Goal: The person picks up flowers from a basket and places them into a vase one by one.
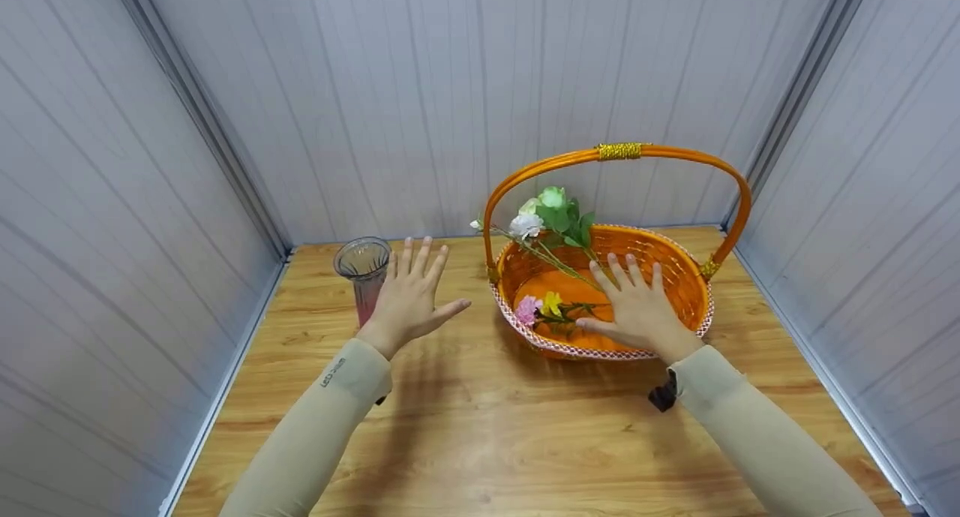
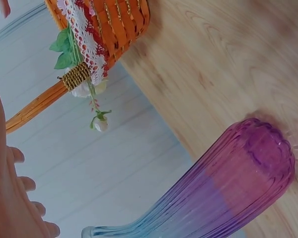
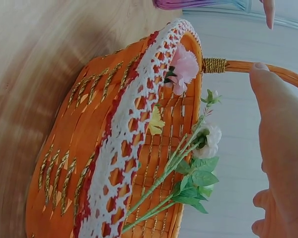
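My left hand (image 1: 409, 299) is spread with straight fingers and holds nothing. Partly behind it stands a ribbed glass vase (image 1: 363, 266), which the left wrist view shows fading from blue to a pink-purple base (image 2: 258, 153). Above the front of an orange woven basket (image 1: 694, 266) hovers my right hand (image 1: 641, 307), fingers apart, with nothing in it. White flowers (image 1: 526, 225) on long green stems lean over the basket's back left rim. Low inside lie a pink flower (image 1: 528, 309) and a yellow flower (image 1: 551, 305); the right hand hides part of the interior.
The basket's tall arched handle (image 1: 619, 151) rises well above its rim. Pale panel walls (image 1: 420, 104) enclose the wooden table (image 1: 487, 442) at the back and both sides. A red-and-white lace trim (image 3: 116, 144) runs round the basket's edge.
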Tool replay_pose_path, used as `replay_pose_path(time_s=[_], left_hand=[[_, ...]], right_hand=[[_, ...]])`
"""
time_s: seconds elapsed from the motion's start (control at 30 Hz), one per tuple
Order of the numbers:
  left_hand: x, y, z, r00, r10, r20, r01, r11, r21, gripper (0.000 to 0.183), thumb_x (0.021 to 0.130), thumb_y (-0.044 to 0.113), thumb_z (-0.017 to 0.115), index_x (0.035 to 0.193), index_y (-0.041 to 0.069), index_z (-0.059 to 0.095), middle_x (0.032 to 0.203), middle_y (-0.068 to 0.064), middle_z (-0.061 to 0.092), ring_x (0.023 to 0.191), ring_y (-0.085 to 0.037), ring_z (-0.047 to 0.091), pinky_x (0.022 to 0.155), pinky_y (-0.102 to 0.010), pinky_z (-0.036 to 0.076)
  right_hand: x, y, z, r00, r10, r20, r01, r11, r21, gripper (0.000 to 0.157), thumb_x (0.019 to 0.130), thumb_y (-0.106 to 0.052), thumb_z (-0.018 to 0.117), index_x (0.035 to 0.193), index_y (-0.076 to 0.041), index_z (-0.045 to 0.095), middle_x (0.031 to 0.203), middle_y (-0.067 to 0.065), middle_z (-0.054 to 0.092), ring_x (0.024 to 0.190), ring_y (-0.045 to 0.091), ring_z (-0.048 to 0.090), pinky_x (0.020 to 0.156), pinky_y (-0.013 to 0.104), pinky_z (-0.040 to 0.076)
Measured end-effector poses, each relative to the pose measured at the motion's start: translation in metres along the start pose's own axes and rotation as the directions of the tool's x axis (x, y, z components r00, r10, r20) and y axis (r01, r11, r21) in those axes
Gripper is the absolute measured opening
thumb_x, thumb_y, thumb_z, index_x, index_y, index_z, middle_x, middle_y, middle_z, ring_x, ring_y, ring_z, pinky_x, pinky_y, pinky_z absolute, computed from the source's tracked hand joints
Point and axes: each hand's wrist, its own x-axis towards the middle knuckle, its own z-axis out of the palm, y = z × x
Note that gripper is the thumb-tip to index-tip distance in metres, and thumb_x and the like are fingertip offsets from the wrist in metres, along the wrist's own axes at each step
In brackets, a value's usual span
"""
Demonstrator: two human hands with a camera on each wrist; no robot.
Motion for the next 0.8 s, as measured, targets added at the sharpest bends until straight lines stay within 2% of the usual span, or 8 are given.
replay_pose_path(time_s=[0.23,0.47,0.8], left_hand=[[-0.006,-0.006,-0.007,1.000,-0.006,-0.015,0.006,1.000,-0.012,0.103,0.101,0.081,0.046,0.175,0.017,0.016,0.183,-0.018,0.008,0.169,-0.047,0.000,0.138,-0.068,0.009],[-0.011,-0.016,-0.020,0.999,-0.020,-0.048,0.018,0.999,-0.028,0.103,0.101,0.081,0.046,0.175,0.016,0.017,0.182,-0.020,0.010,0.168,-0.051,0.003,0.136,-0.071,0.011],[-0.020,-0.036,-0.033,0.994,-0.045,-0.098,0.045,0.999,-0.010,0.103,0.101,0.077,0.053,0.174,0.012,0.022,0.181,-0.023,0.014,0.167,-0.053,0.007,0.135,-0.073,0.011]], right_hand=[[-0.002,0.000,0.004,0.999,-0.014,-0.030,0.013,1.000,-0.010,0.108,0.098,-0.085,0.049,0.176,-0.018,0.016,0.182,0.021,0.008,0.167,0.051,0.005,0.129,0.082,-0.003],[-0.003,-0.003,0.005,0.998,-0.019,-0.055,0.018,1.000,-0.017,0.105,0.098,-0.078,0.057,0.175,-0.017,0.019,0.181,0.021,0.010,0.167,0.051,0.006,0.129,0.083,-0.001],[-0.005,-0.007,0.005,0.999,-0.037,-0.030,0.036,0.999,-0.026,0.107,0.097,-0.083,0.052,0.176,-0.020,0.014,0.182,0.020,0.009,0.168,0.050,0.005,0.129,0.083,-0.001]])
